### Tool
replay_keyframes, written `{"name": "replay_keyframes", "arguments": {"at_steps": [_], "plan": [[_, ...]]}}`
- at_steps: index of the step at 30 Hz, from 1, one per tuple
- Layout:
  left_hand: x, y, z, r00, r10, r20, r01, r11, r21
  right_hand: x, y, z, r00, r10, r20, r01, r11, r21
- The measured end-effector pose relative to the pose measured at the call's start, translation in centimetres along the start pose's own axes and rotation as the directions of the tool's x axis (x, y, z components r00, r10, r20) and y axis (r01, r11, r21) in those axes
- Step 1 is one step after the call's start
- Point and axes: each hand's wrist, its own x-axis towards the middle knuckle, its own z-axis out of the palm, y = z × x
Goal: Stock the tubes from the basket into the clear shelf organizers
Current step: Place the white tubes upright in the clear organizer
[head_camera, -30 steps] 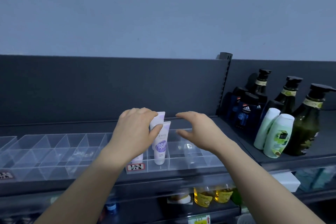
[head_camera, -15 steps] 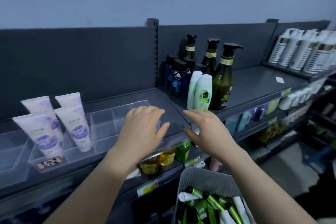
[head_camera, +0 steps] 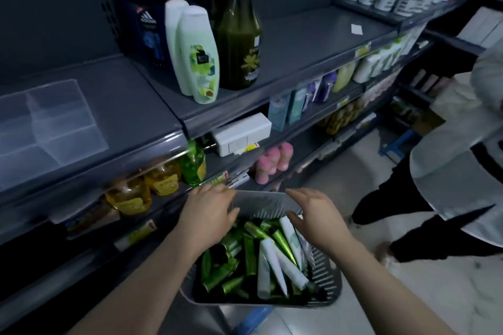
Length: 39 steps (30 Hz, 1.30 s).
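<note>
One wide-angle camera sits on the person's head and looks forward and steeply down. The basket (head_camera: 261, 202) lies close, low in the middle of the frame, and the forearms enter from the bottom edge to the left hand (head_camera: 206, 215) and right hand (head_camera: 318, 217) above it. The shelves (head_camera: 299, 43) slant across the left and top, bent by the lens. The floor (head_camera: 449, 294) fills the lower right.

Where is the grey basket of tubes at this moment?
The grey basket sits low in the centre of the head view, before the lower shelves, beneath the left hand and the right hand.
</note>
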Motion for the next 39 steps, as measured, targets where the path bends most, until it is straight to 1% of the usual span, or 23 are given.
{"name": "replay_keyframes", "arguments": {"at_steps": [3,6,8,11,17,19,22,30,32,35,39], "plan": [[0.6,0.2,4.2,0.992,-0.032,0.118,0.028,0.999,0.036,-0.8,2.8,3.2,0.991,0.061,0.116,-0.066,0.997,0.038],[0.9,0.4,8.2,0.974,-0.057,0.219,0.046,0.997,0.054,-1.3,4.5,6.5,0.977,0.09,0.193,-0.106,0.992,0.073],[0.9,0.7,10.5,0.964,-0.06,0.259,0.045,0.997,0.063,-1.5,5.2,8.6,0.962,0.11,0.248,-0.13,0.99,0.063],[1.0,1.4,13.2,0.953,-0.071,0.294,0.055,0.997,0.062,-1.7,6.2,11.2,0.936,0.146,0.319,-0.181,0.98,0.083],[0.3,1.7,16.9,0.934,-0.098,0.345,0.11,0.994,-0.015,-2.5,6.7,15.9,0.892,0.183,0.412,-0.23,0.971,0.068],[-0.1,1.6,17.7,0.928,-0.115,0.354,0.139,0.989,-0.044,-2.9,6.6,17.2,0.881,0.206,0.426,-0.241,0.97,0.028],[-0.8,1.3,18.4,0.923,-0.131,0.361,0.169,0.983,-0.076,-3.2,6.2,18.6,0.862,0.223,0.455,-0.217,0.974,-0.068],[-2.1,0.6,19.3,0.917,-0.158,0.367,0.224,0.964,-0.144,-2.2,5.1,20.0,0.849,0.236,0.472,-0.137,0.962,-0.235],[-2.2,0.8,19.4,0.917,-0.155,0.366,0.227,0.96,-0.162,-2.2,4.7,20.0,0.843,0.264,0.469,-0.167,0.956,-0.24],[-2.0,0.9,19.4,0.917,-0.161,0.364,0.239,0.954,-0.18,-2.3,4.8,19.0,0.837,0.349,0.421,-0.316,0.937,-0.147],[-0.6,1.8,19.5,0.903,-0.18,0.39,0.265,0.948,-0.177,-2.1,5.9,16.9,0.855,0.397,0.333,-0.427,0.904,0.018]]}}
